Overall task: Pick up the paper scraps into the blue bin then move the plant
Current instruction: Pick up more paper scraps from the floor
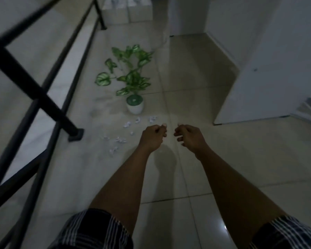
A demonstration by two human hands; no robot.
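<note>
A green-leaved plant (131, 72) in a small white pot (135, 106) stands on the tiled floor ahead of me. Several small white paper scraps (118, 140) lie scattered on the tiles in front of the pot, reaching left towards the railing post. My left hand (152, 136) and my right hand (189, 136) are stretched out side by side above the floor, just right of the scraps, fingers curled in. A tiny pale bit shows at the left fingertips; what it is cannot be told. No blue bin is in view.
A black metal railing (43, 97) runs along the left, its post foot (76, 135) bolted beside the scraps. White walls (258, 78) and a corner close the right side. White boxes (127, 11) stand at the far end of the corridor.
</note>
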